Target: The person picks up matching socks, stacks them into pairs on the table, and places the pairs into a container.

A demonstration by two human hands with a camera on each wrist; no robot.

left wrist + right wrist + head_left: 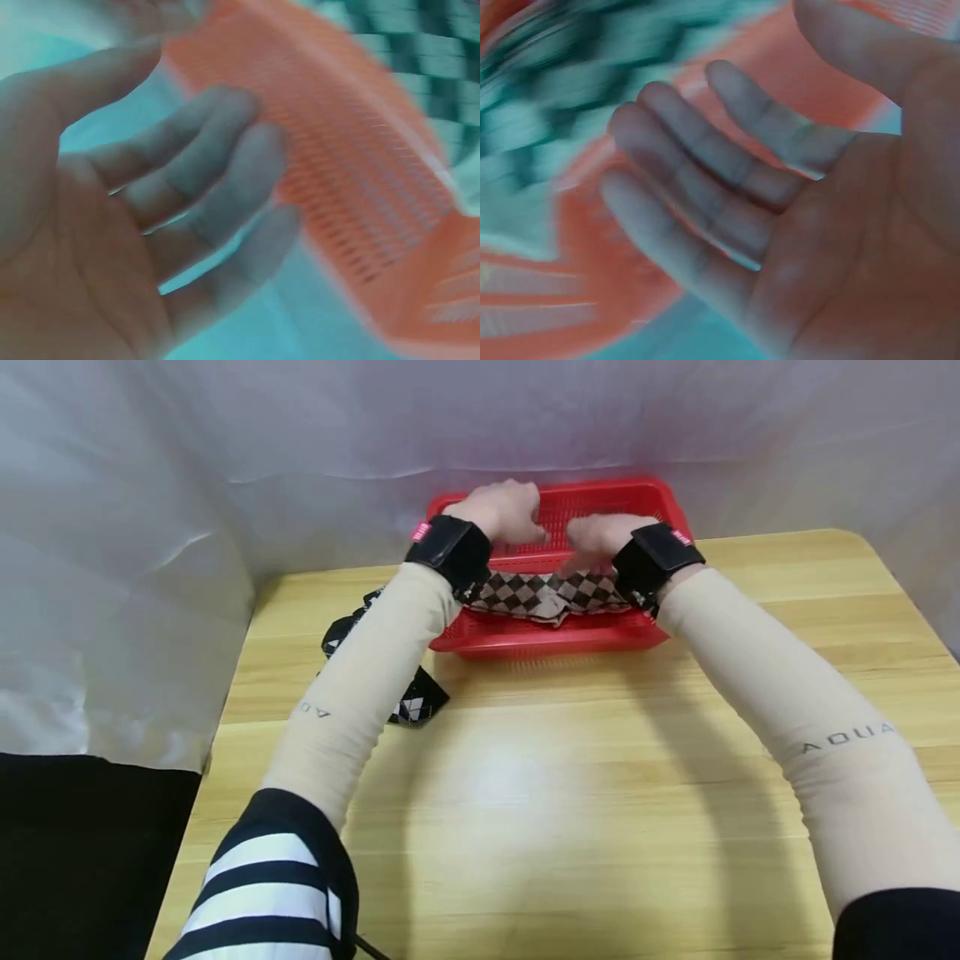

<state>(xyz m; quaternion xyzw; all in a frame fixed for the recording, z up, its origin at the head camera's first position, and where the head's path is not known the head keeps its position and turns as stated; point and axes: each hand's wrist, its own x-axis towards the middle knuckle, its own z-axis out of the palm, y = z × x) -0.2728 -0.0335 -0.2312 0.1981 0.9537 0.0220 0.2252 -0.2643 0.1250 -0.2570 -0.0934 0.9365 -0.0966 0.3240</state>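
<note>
A red plastic basket (600, 493) with slotted walls stands at the back of the table. Inside it lies a checkered cloth item (525, 593), dark and light diamonds, its exact kind unclear. My left hand (504, 512) is above the basket's left part, and in the left wrist view its loosely bent fingers (255, 165) hold nothing. Over the right part hovers my right hand (603, 537); the right wrist view shows its fingers (697, 169) spread and nothing in the palm. Both wrist views are blurred.
A black item with a white diamond pattern (420, 697) lies on the wooden table (570, 793) left of the basket, partly hidden by my left forearm. A pale curtain (337, 427) hangs behind the table and on its left.
</note>
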